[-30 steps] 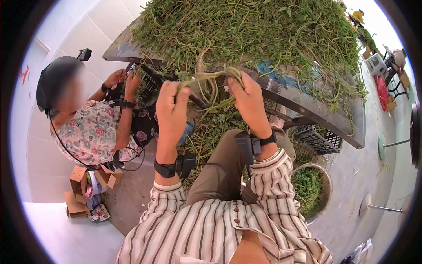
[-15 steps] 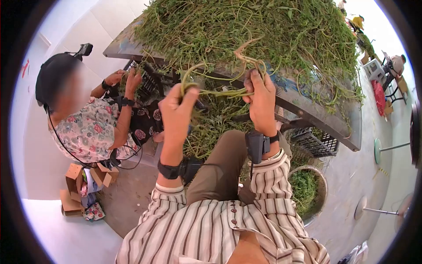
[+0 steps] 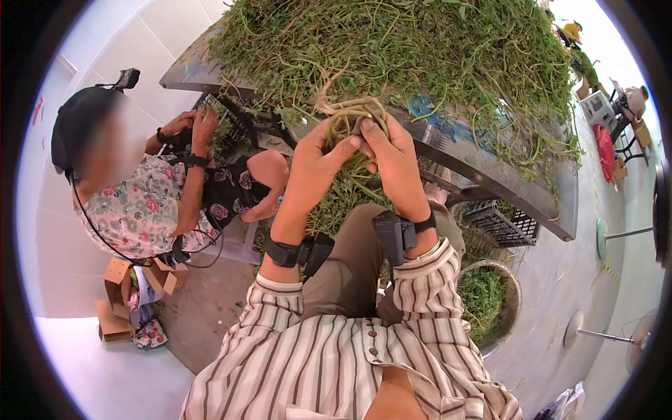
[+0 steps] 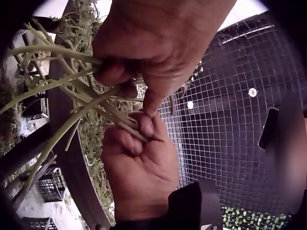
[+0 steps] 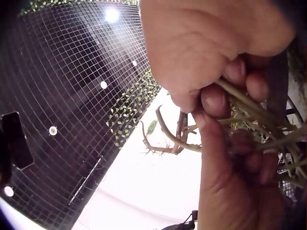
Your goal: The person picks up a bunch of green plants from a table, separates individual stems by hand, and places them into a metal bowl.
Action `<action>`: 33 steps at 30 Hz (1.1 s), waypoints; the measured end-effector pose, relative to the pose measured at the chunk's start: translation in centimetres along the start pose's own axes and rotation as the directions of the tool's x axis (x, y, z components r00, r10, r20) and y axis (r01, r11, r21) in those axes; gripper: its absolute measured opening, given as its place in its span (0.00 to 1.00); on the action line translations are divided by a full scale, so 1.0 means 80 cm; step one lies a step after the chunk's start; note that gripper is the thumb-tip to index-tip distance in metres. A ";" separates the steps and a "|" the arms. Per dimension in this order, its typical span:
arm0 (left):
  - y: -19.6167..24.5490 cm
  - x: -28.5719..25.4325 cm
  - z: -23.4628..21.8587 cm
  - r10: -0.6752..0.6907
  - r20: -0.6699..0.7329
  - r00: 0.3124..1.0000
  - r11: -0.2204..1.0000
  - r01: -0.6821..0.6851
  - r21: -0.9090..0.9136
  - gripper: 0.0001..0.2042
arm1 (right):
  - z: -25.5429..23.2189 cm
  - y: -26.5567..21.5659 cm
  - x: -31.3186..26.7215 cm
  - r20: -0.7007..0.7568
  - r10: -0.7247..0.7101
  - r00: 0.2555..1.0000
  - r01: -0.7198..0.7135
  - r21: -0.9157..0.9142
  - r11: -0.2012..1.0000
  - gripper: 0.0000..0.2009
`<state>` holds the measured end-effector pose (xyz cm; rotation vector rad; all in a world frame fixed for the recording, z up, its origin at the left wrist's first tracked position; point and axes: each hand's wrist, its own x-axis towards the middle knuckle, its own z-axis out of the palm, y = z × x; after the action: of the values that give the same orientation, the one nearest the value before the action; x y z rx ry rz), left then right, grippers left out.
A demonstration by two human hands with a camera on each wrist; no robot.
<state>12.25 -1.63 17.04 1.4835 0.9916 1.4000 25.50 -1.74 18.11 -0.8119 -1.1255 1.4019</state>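
Now closer together, the hands [image 3: 313, 173] grip stems [image 3: 358, 105] beside a table [image 3: 521, 194] of heaped greens [image 3: 392, 45] (pale wall [image 3: 150, 42] leftward).

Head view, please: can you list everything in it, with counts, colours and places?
Cut-stem heap: one, green, on table
Table: one, grey, ahead
Stem bundle: one, green-brown, between hands
Crates: at least two, black, under table
Tub: one, pale-rimmed, right of knees
Cardboard boxes: several, brown, lower left
Seated person: one, floral shirt, left
Bag: one, red, far right
Left hand, right hand: two, bare, centre
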 end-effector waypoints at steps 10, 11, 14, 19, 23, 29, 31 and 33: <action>0.005 -0.014 -0.025 -0.116 -0.077 0.990 0.965 0.131 0.225 0.12 | -0.016 0.011 0.010 -0.169 -0.125 0.978 0.092 -0.187 0.978 0.10; 0.011 -0.015 -0.031 -0.169 -0.162 0.972 0.966 0.196 0.169 0.13 | -0.021 0.005 0.009 -0.197 -0.092 0.976 0.058 -0.172 0.983 0.10; 0.004 -0.011 -0.049 -0.124 -0.191 0.974 0.968 0.161 0.195 0.15 | -0.018 0.010 0.009 -0.213 -0.090 0.973 0.058 -0.152 0.987 0.10; -0.012 -0.011 -0.065 -0.088 -0.268 0.960 0.979 0.133 0.157 0.14 | -0.013 0.017 0.016 -0.199 -0.126 0.972 0.100 -0.136 0.986 0.11; -0.003 -0.015 -0.060 -0.139 -0.268 0.953 0.988 0.114 -0.106 0.13 | -0.016 0.018 0.015 -0.205 -0.098 0.974 0.068 -0.146 0.987 0.09; 0.003 -0.018 -0.055 -0.178 -0.374 0.910 0.975 0.112 -0.191 0.13 | -0.015 0.029 0.021 -0.191 -0.142 0.971 0.122 -0.110 0.986 0.09; 0.002 -0.017 -0.052 -0.175 -0.364 0.915 0.970 0.097 -0.222 0.12 | -0.017 0.029 0.022 -0.203 -0.174 0.964 0.156 -0.100 0.983 0.09; 0.005 -0.017 -0.050 -0.180 -0.378 0.908 0.969 0.098 -0.225 0.12 | -0.016 0.024 0.020 -0.215 -0.129 0.968 0.105 -0.120 0.987 0.09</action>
<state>8.16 -2.78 17.03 0.9771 1.1383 1.6784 25.84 0.16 16.11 -0.9398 -1.0635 1.1295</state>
